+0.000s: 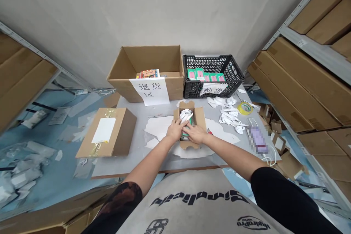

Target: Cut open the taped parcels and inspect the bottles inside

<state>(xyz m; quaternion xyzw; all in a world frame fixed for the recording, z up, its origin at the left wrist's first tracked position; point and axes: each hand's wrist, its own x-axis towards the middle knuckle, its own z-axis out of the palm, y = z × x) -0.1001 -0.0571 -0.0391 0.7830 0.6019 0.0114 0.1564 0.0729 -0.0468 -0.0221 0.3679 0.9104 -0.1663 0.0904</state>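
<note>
A small cardboard box (201,119) stands with its flaps up on the table in front of me. Inside it lie crumpled white paper (186,114) and a green-and-white packet (191,120), partly covered by my hands. My left hand (175,130) reaches over the box's left side, its fingers closed against the lower end of the paper. From the right comes my right hand (195,133), fingers stretched out over the green packet, close to the left fingertips. Some fingertips are hidden inside the box.
Behind stand a large labelled carton (171,89) and a black crate (234,84) holding green-and-pink boxes. A taped carton (126,131) sits left. Paper scraps (229,117), yellow tape (245,108) and a purple phone-like device with a cable (258,139) lie right. Torn paper (156,128) surrounds the small box.
</note>
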